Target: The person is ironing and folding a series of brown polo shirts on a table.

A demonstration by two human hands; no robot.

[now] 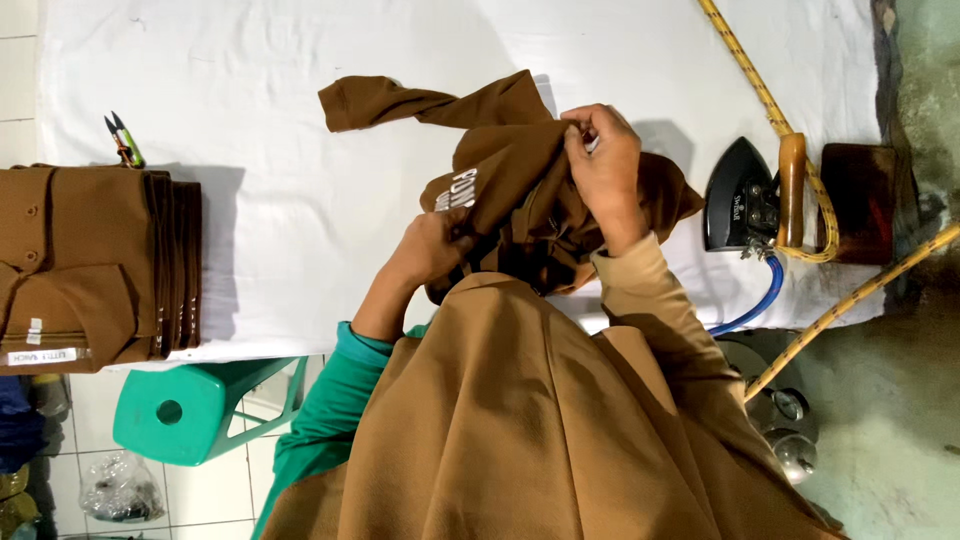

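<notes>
Both hands work a bunched brown garment [520, 190] lying at the near edge of the white-covered bench [280, 60], one sleeve trailing away across the cloth. The right hand [605, 165] has its fingers [585, 130] pinched shut on a fold at the top of the bundle; the left hand [430, 245] grips the fabric lower down, fingers curled into it. Just right of the bundle stands a black iron [740, 195] with a blue hose [755, 300] and a braided yellow cord [760, 90] — close to the right forearm. At the left edge sits a stack of folded brown garments [95, 265], with small snips [122, 138] beside it. Between stack and bundle the cloth lies open. A green stool [200, 405] stands below the bench edge.
</notes>
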